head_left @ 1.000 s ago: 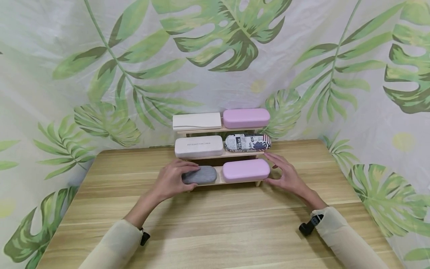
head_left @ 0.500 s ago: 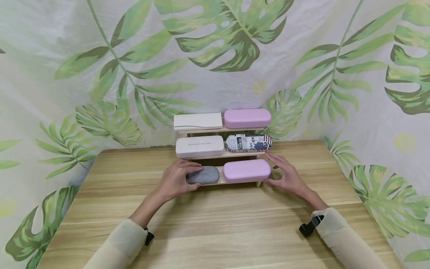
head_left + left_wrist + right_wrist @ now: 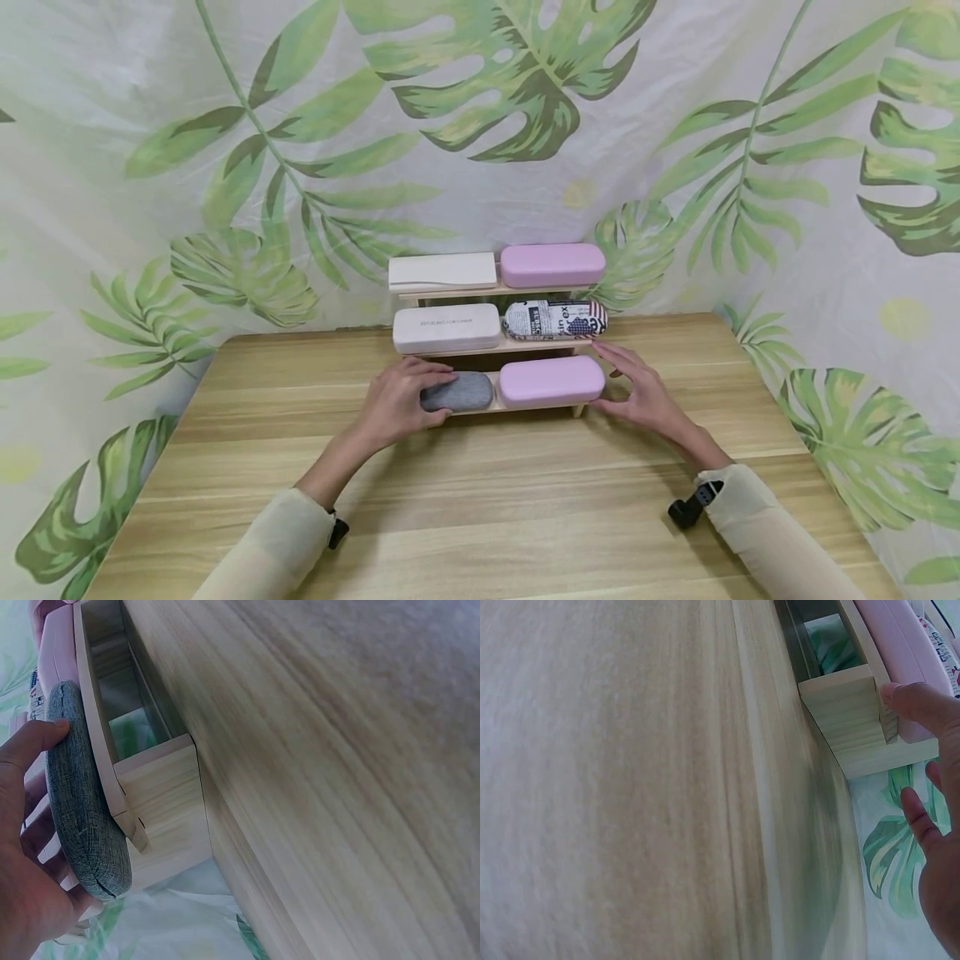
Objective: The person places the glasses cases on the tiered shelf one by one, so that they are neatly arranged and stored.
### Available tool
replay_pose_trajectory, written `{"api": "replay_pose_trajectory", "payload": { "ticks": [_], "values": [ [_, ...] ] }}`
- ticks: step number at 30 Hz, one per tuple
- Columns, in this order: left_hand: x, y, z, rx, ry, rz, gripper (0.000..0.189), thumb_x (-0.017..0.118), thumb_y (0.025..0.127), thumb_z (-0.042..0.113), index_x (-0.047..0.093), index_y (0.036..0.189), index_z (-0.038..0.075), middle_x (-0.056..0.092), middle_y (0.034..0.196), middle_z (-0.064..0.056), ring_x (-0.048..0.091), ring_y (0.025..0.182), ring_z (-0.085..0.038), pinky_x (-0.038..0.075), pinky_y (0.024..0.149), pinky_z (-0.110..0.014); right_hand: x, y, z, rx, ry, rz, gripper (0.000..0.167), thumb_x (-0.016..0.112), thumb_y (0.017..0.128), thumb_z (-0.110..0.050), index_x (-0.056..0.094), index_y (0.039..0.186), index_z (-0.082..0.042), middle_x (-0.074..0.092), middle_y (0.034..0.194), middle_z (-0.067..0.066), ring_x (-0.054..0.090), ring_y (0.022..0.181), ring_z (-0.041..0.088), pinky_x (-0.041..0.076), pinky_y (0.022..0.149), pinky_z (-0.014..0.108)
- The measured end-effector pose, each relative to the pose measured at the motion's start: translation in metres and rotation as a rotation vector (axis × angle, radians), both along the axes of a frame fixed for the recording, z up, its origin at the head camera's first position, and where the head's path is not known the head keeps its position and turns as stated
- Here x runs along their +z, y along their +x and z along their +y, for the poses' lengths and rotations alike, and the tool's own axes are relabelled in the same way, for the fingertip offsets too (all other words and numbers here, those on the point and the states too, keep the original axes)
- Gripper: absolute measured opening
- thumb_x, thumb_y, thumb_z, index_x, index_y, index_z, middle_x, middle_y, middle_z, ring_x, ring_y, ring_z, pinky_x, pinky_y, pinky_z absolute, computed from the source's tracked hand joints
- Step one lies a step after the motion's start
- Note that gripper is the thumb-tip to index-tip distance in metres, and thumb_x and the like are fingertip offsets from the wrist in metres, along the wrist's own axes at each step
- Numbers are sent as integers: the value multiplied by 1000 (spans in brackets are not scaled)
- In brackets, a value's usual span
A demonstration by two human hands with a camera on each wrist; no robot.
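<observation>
My left hand (image 3: 396,400) grips a grey fabric glasses case (image 3: 463,392) by its left end, thumb in front and fingers behind. That case lies along the bottom step of a three-step wooden rack (image 3: 169,791). In the left wrist view, the thumb presses the case's side near the shelf's front edge. To its right on the same step is a pink glasses case (image 3: 551,379). My right hand (image 3: 637,387) is at the rack's right end with fingers spread. Its thumb touches the end of the bottom shelf in the right wrist view, beside the pink case.
On the middle step sit a white lettered case (image 3: 446,327) and a newspaper-print case (image 3: 555,320). A cream flap case (image 3: 442,271) and another pink case (image 3: 552,264) occupy the top step. The rack stands on a wood-grain table (image 3: 510,508) before a leaf-print cloth (image 3: 480,192).
The left hand has slid the grey glasses case a little to the right along the bottom step, nearer the pink one. The right hand has stayed at the rack's end.
</observation>
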State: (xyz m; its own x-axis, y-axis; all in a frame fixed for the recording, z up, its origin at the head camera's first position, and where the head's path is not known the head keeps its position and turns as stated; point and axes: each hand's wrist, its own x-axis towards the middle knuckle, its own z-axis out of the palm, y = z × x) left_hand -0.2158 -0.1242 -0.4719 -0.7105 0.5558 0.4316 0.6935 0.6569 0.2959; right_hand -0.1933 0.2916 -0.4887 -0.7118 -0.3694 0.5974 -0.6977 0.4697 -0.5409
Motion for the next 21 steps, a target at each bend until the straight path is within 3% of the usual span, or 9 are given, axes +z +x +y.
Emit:
{"api": "replay_pose_trajectory", "payload": {
  "ticks": [9, 15, 21],
  "values": [
    [0, 0, -2, -19, 28, 16, 53, 98, 73, 31, 82, 120, 13, 77, 125, 1, 69, 114, -24, 59, 87, -45, -29, -17, 12, -14, 6, -5, 98, 98, 54, 15, 55, 143, 14, 56, 148, 31, 56, 126, 43, 50, 91, 10],
    [-1, 1, -10, -59, 77, 77, 56, 101, 68, 34, 82, 116, 11, 78, 123, -4, 69, 116, -30, 56, 95, -50, -32, -19, 18, -15, 36, -7, 99, 100, 59, 5, 55, 147, 7, 56, 151, 25, 56, 131, 31, 61, 86, 30],
    [3, 5, -29, -52, 129, 139, 55, 100, 68, 31, 82, 116, 10, 77, 124, -8, 71, 115, -32, 59, 90, -50, -30, -17, 23, -21, 71, -38, 100, 99, 65, 0, 52, 153, 1, 52, 155, 24, 52, 139, 25, 62, 85, 46]
  ]
}}
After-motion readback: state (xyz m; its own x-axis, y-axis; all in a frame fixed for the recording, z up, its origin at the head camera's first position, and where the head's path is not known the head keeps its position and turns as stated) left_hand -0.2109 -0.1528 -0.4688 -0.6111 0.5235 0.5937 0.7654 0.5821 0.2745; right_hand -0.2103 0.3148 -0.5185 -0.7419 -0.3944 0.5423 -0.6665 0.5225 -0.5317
